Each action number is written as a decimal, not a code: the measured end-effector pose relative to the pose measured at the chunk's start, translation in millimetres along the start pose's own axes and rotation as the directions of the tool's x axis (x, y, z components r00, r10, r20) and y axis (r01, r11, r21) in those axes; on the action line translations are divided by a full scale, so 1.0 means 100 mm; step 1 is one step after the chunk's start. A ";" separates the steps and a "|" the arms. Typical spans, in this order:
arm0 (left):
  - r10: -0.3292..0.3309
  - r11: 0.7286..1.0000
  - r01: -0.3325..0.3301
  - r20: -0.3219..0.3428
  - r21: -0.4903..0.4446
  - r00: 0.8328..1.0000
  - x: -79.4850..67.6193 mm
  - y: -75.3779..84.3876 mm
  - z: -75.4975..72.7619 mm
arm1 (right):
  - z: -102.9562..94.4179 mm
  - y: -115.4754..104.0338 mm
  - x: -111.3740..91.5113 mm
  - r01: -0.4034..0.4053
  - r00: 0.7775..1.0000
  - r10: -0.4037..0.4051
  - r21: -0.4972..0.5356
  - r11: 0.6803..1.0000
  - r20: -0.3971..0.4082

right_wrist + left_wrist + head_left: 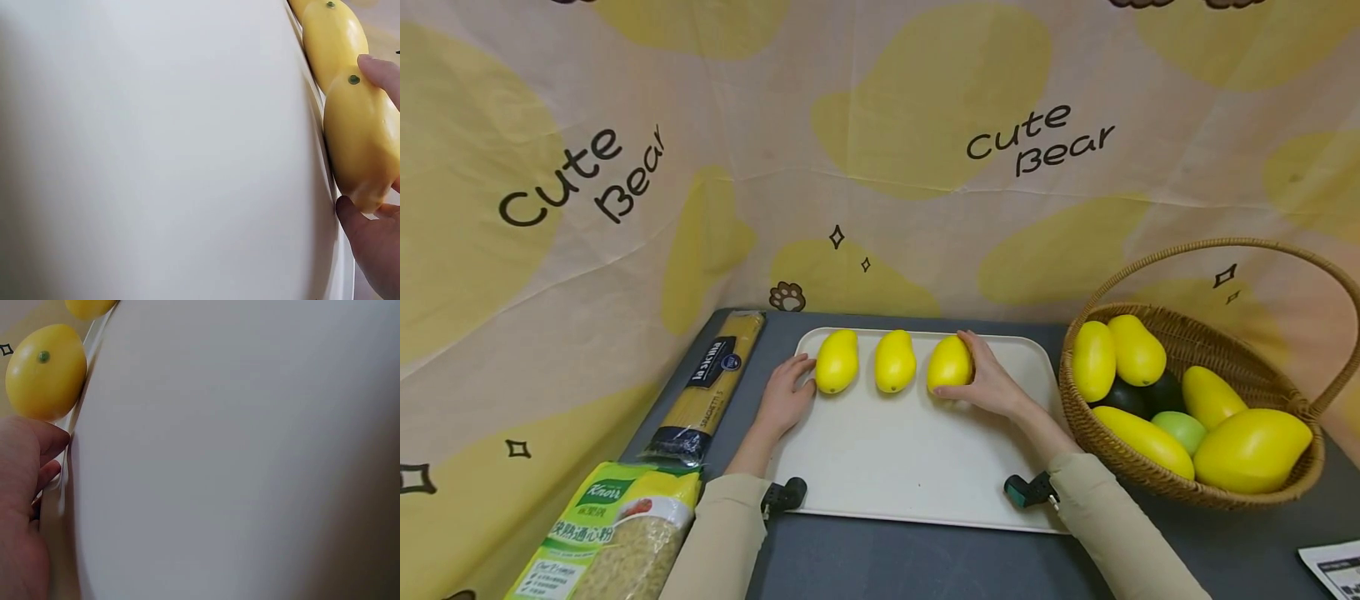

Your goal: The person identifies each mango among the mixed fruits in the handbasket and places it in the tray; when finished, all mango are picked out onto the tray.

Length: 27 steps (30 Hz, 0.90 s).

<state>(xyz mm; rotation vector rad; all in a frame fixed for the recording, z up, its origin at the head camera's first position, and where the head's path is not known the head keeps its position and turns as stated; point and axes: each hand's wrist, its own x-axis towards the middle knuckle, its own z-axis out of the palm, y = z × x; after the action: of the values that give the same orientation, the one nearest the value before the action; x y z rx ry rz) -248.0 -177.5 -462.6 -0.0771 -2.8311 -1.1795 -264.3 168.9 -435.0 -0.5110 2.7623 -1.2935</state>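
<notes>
Yellow and smooth, the right-end fruit (948, 364) is grasped between the thumb and fingers of the right hand (992, 383); it stands along the far side of a white tray (902, 458), in a spaced row with the middle fruit (895, 362) and the left-end fruit (837, 362); beside the latter the left hand (787, 396) is relaxed, its fingers loosely bent; a wicker basket (1180, 337) of fruit stands right of the tray; a spaghetti pack (711, 383) and a Knorr bag (625, 533) lie left.
</notes>
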 end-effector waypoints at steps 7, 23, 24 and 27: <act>-0.003 1.000 0.003 -0.001 -0.002 1.000 0.01 0.00 0.00 | 0.00 0.02 -0.01 0.018 1.000 -0.018 -0.017 1.000 0.000; -0.005 1.000 0.005 -0.001 -0.004 1.000 0.01 0.01 0.00 | -0.03 -0.08 -0.08 -0.012 1.000 0.011 -0.061 0.998 -0.023; -0.006 1.000 0.006 0.000 -0.002 1.000 0.01 0.01 0.00 | -0.04 -0.10 -0.10 -0.012 0.999 0.010 -0.069 0.998 -0.031; -0.012 1.000 0.012 0.003 -0.003 1.000 0.01 0.00 0.00 | -0.06 -0.16 -0.15 -0.001 0.998 -0.005 -0.098 0.995 -0.063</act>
<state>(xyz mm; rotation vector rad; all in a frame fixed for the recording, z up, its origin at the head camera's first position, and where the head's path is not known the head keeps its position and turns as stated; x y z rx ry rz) -248.9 -177.9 -462.3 -0.0620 -2.8368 -1.1873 -246.9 168.3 -420.8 -0.4871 2.8891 -1.1992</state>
